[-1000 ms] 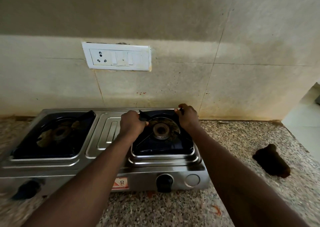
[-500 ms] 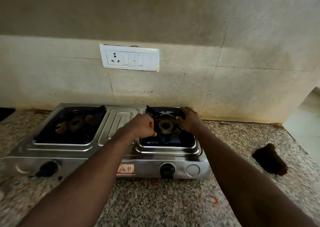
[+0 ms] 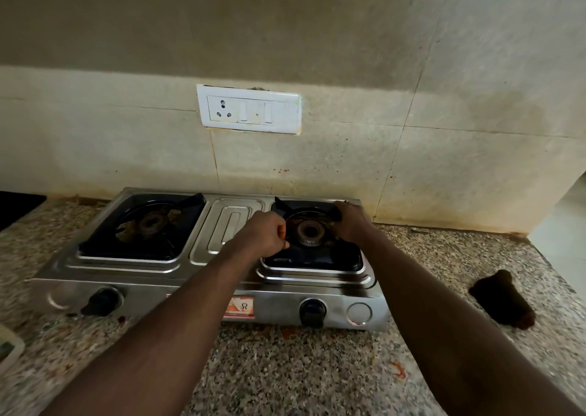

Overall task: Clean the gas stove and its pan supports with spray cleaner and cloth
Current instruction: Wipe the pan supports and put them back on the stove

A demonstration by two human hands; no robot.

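I am gripping the right pan support [image 3: 312,209] with both hands: my left hand [image 3: 266,235] is curling round its left side and my right hand [image 3: 350,222] is clamping its far right corner. It is sitting over the right burner [image 3: 309,232] of the gas stove [image 3: 228,225], which is standing at the back edge of the worktop [image 3: 285,368], against the wall. I am expecting grease on the support, so it could be slipping through my fingers and dropping onto the steel top. If I am tilting it, a prong could be catching the burner and knocking it loose. A hard pull could be dragging the whole stove forward.
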